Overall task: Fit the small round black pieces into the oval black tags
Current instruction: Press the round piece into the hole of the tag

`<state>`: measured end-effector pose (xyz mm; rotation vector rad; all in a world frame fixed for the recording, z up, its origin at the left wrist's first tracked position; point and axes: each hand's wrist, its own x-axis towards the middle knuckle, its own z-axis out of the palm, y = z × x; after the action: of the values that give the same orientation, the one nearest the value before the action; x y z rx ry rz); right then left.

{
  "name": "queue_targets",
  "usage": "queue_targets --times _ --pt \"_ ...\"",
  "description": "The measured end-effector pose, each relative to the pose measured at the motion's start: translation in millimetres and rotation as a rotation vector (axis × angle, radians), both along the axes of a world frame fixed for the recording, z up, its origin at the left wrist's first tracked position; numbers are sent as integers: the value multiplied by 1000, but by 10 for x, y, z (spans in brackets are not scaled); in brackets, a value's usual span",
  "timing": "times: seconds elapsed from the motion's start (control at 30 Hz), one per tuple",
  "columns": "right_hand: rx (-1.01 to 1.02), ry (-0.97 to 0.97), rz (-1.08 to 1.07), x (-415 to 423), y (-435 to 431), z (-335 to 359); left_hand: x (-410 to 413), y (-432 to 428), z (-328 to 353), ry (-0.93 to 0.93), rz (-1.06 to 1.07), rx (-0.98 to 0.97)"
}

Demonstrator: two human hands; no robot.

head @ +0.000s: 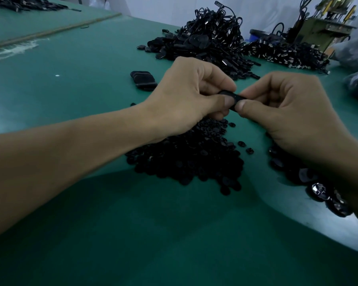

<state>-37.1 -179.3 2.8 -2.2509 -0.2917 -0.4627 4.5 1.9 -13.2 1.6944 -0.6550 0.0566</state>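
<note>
The person's left hand (pixel 186 96) and right hand (pixel 287 108) meet in the air above the green table mat (pixel 91 234), both with fingers curled. Together they pinch one flat oval black tag (pixel 233 97). The left thumb lies on its near left part and the right thumb presses its near right end, while the bent forefingers close over it from the far side. The fingertips hide most of the tag, so it cannot be told whether a round piece sits in it.

Directly below the hands, a heap of small round black pieces (pixel 194 159) lies on the mat, partly covered by the left wrist. A few loose black pieces (pixel 249 150) lie just beside its right edge. Under the right forearm, near the table's right edge, lies a group of glossy dark pieces (pixel 318 190) that catch the light.

Beyond the left hand and apart from it stands a short stack of oval black tags (pixel 143 79), leaning slightly. Farther back rises a large mound of black tags with cord loops (pixel 207 42). To its right is a lower spread of black cords with bright metal ends (pixel 285 53). An olive-coloured machine (pixel 318 27) stands at the far right, with clear plastic bags (pixel 355 50) beside it.
</note>
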Motion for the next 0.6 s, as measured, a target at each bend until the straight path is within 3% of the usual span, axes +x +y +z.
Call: queue_targets --times 0.6 --pt "11 -30 11 22 -22 -33 65 50 -4 -190 44 146"
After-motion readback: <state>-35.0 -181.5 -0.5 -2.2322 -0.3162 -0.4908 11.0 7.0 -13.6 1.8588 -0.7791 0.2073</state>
